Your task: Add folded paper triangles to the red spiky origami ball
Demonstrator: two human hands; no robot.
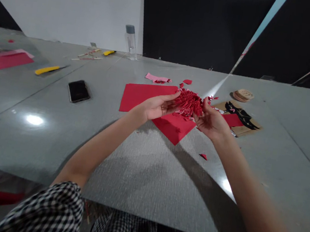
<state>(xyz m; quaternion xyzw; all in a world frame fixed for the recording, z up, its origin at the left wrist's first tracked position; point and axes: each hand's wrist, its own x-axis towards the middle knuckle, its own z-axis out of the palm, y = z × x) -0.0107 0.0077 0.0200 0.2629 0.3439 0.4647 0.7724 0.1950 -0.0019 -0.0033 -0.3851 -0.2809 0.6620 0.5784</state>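
Observation:
Between my two hands is a bunched piece of red folded paper [190, 102], pleated and cut into many narrow strips. My left hand [160, 105] pinches its left side between thumb and fingers. At its right end, my right hand [209, 119] closes on the paper with thumb and fingertips. Flat red paper sheets [143, 95] lie on the table beneath and to the left. Small red and pink scraps are scattered around and under the bunch. A pink paper strip [157, 78] rests just beyond my left hand.
A phone [79, 91] and a yellow cutter knife [47, 70] lie left on the grey table [120, 172]. A clear bottle [131, 42] stands by the wall. Brown card with black shapes [251, 129] and a round, light-coloured object [244, 94] are right. Pink paper [6, 61] lies far left.

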